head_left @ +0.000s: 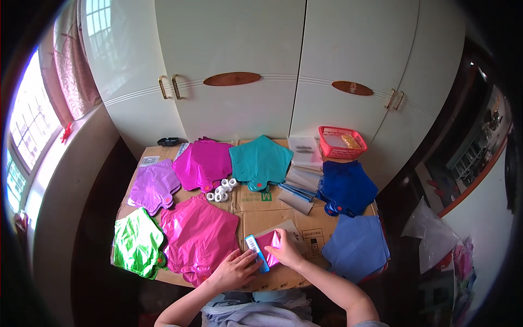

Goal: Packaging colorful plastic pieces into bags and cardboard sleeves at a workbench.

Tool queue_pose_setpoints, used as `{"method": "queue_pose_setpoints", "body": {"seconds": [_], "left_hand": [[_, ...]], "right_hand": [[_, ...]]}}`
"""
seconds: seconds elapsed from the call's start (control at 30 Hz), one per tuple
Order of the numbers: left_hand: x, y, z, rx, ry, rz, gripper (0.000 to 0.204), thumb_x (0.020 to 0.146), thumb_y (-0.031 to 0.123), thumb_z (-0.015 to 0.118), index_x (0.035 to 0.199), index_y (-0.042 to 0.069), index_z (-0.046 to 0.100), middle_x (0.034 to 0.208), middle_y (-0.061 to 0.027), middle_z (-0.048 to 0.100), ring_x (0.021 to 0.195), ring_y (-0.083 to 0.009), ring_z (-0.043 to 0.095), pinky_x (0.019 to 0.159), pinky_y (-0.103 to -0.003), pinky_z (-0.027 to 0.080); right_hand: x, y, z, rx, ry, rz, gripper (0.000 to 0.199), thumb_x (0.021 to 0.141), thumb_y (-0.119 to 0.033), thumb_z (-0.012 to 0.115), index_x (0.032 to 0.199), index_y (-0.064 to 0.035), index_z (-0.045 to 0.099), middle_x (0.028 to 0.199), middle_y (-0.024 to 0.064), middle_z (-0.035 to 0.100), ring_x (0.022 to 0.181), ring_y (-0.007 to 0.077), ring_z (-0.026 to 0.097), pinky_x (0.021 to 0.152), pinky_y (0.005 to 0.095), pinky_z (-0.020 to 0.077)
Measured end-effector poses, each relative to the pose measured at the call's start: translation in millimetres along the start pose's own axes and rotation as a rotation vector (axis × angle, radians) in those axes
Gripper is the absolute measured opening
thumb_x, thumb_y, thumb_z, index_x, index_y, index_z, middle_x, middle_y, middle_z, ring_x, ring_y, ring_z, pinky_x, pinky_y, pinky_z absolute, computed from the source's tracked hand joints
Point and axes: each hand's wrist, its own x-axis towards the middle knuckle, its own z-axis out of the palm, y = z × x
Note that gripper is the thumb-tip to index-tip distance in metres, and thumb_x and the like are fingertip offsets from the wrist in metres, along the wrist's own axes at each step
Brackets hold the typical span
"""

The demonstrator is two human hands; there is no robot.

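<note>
Hands: left hand (235,268) flat, right hand (286,249) pinching folded pink balloon packet (265,243).

Bright daylight comes in from the window (27,131) on the far left. It makes the window glow white and puts a soft shine on the white cupboard doors (229,60). The shiny foil balloons (196,231) glint. The right side is darker. The corners are black, and straight edges bend near the rim. The middle looks sharp.
</note>
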Motion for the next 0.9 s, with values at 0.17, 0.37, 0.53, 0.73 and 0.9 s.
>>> {"method": "queue_pose_setpoints", "body": {"seconds": [0.17,0.37,0.53,0.73,0.9], "left_hand": [[1,-5,-1,-0.022,-0.062,0.01,0.049,0.088,0.038,0.059,0.132,0.018,0.051,0.139,-0.0121,0.043,0.131,-0.0264,0.041,0.105,-0.049,0.032],[5,-11,-3,-0.01,-0.054,0.024,0.048,0.089,0.042,0.057,0.132,0.025,0.05,0.139,-0.0162,0.041,0.134,-0.0334,0.036,0.107,-0.053,0.029],[11,-11,-8,-0.008,-0.055,0.046,0.046,0.085,0.046,0.059,0.125,0.025,0.055,0.138,-0.016,0.043,0.132,-0.0311,0.038,0.103,-0.05,0.033],[13,-12,-11,-0.015,-0.058,0.059,0.049,0.083,0.048,0.06,0.126,0.026,0.053,0.137,-0.0156,0.043,0.131,-0.0327,0.039,0.101,-0.052,0.034],[15,-15,-13,-0.003,-0.061,0.077,0.05,0.083,0.048,0.061,0.127,0.027,0.052,0.137,-0.0141,0.042,0.129,-0.0338,0.039,0.098,-0.052,0.036]], "right_hand": [[3,-15,-5,-0.129,-0.061,0.025,0.066,0.082,-0.025,0.071,0.128,0.0023,0.033,0.105,0.0318,0.059,0.097,0.046,0.06,0.083,0.0485,0.0483],[4,-29,-15,-0.5,-0.13,-0.013,0.069,0.083,-0.039,0.067,0.134,-0.0019,0.039,0.12,0.025,0.054,0.11,0.0378,0.056,0.087,0.0463,0.0466],[14,-22,-48,-0.647,-0.214,-0.47,0.059,0.085,-0.042,0.064,0.133,-0.0108,0.049,0.132,0.0087,0.051,0.124,0.0287,0.044,0.099,0.0443,0.0374],[21,7,-61,-0.707,-0.381,-0.608,0.076,0.079,-0.06,0.056,0.14,-0.0163,0.044,0.146,0.0022,0.041,0.137,0.0315,0.031,0.107,0.0481,0.0287],[23,8,-61,-0.737,-0.424,-0.581,0.08,0.077,-0.062,0.056,0.143,-0.0186,0.041,0.149,0.0008,0.037,0.14,0.033,0.027,0.111,0.05,0.0235]]}}
